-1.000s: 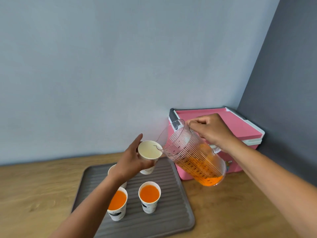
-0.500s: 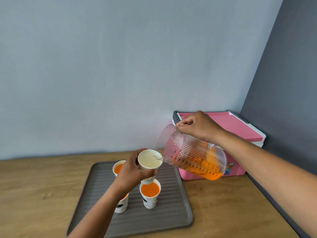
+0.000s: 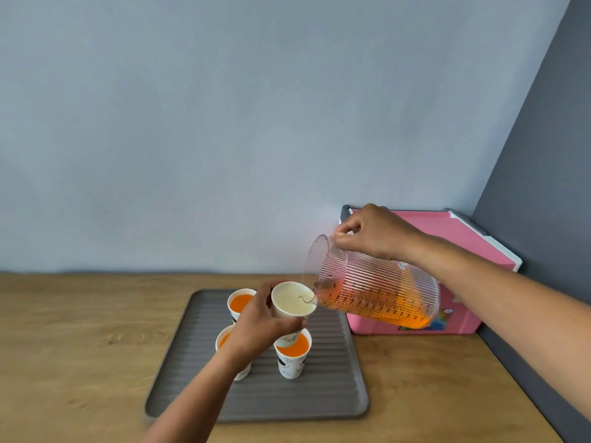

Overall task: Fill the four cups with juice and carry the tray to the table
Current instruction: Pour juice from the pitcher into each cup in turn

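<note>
The wooden counter (image 3: 80, 346) carries a grey ribbed tray (image 3: 335, 394), lying flat directly beneath the left hand's (image 3: 256, 327) grip on the paper cup (image 3: 292, 302). A pink cooler box (image 3: 460, 318) stands on the wood behind and below the right hand's (image 3: 374, 231) grip on the pitcher (image 3: 377, 295), just beside the tray.

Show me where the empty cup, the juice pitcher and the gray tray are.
empty cup (image 3: 292, 302): head view, white inner wall.
juice pitcher (image 3: 377, 292): head view, ribbed clear side.
gray tray (image 3: 319, 398): head view, bare ribbed floor near front.
</note>
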`<control>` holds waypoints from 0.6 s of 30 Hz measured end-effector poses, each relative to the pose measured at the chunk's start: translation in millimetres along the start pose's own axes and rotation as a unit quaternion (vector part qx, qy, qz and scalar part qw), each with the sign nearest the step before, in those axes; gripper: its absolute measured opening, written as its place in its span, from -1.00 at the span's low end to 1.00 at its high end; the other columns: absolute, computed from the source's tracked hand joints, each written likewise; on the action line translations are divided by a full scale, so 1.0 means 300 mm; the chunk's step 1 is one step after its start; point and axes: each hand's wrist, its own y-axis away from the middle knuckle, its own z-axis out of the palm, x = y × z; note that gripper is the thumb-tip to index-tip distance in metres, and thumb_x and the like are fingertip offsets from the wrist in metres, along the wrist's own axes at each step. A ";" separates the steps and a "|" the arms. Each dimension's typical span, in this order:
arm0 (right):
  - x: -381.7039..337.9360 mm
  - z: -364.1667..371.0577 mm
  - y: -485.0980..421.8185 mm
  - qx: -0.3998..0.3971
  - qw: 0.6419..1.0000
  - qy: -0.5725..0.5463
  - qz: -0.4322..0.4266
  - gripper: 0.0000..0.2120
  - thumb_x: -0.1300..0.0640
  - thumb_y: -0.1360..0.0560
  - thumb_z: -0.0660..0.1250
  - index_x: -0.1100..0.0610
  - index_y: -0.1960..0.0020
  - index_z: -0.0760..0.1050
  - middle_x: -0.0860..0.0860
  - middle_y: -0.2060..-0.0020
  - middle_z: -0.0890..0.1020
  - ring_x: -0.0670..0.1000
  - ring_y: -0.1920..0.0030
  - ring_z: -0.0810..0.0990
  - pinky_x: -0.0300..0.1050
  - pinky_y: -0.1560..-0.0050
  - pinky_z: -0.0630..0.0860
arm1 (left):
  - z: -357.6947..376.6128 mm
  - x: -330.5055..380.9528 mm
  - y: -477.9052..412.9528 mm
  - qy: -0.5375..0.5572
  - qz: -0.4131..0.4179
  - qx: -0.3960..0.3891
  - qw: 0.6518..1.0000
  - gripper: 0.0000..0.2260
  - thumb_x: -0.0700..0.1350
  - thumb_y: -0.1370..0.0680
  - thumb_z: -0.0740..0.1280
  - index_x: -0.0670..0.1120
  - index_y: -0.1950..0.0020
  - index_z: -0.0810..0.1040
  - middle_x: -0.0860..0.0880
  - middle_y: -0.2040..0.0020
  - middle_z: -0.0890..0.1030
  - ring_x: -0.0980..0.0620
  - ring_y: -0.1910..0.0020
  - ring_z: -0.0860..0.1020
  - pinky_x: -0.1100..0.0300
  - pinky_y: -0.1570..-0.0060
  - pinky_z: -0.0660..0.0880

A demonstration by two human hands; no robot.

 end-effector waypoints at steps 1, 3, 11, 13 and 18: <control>-0.002 0.001 -0.001 -0.002 1.000 0.003 -0.002 -0.78 0.02 -0.44 0.37 -0.13 0.38 0.53 -0.14 0.02 0.71 -0.28 0.22 0.56 -0.30 0.22 0.40 | 0.000 0.000 0.002 -0.001 0.001 0.000 1.000 -0.39 -0.12 -0.26 0.62 0.11 -0.22 0.45 0.12 -0.08 0.61 0.18 -0.05 0.59 0.29 0.05 0.55; -0.006 0.003 -0.002 -0.006 1.000 0.009 -0.008 -0.79 0.02 -0.44 0.37 -0.13 0.37 0.54 -0.11 -0.03 0.71 -0.26 0.20 0.57 -0.29 0.20 0.42 | 0.001 -0.003 0.004 -0.002 0.001 -0.003 1.000 -0.39 -0.11 -0.26 0.62 0.11 -0.23 0.44 0.12 -0.08 0.60 0.15 -0.05 0.59 0.27 0.05 0.55; -0.014 0.010 -0.009 -0.025 0.999 0.022 -0.015 -0.88 0.03 -0.45 0.36 -0.07 0.23 0.65 -0.11 -0.05 0.71 -0.25 0.16 0.57 -0.26 0.10 0.47 | 0.007 -0.012 0.001 0.000 0.009 0.000 1.000 -0.33 0.05 -0.14 0.59 0.15 -0.21 0.45 0.11 -0.11 0.60 0.15 -0.07 0.60 0.13 -0.06 0.59; -0.019 0.008 -0.009 -0.025 0.999 0.025 -0.013 -0.87 0.02 -0.46 0.37 -0.02 0.14 0.69 -0.10 -0.07 0.71 -0.21 0.12 0.58 -0.22 0.01 0.49 | 0.007 -0.012 -0.001 -0.003 0.011 -0.001 1.000 -0.32 0.08 -0.13 0.58 0.16 -0.21 0.45 0.11 -0.12 0.59 0.14 -0.08 0.59 0.12 -0.07 0.59; -0.029 0.003 -0.009 -0.030 0.999 0.031 -0.008 -0.90 0.00 -0.46 0.36 -0.09 0.20 0.64 -0.10 -0.08 0.70 -0.17 0.06 0.60 -0.15 -0.07 0.52 | 0.006 -0.010 -0.006 -0.021 0.014 -0.008 1.000 -0.31 0.06 -0.18 0.59 0.13 -0.26 0.42 0.12 -0.14 0.57 0.12 -0.10 0.58 0.15 -0.05 0.58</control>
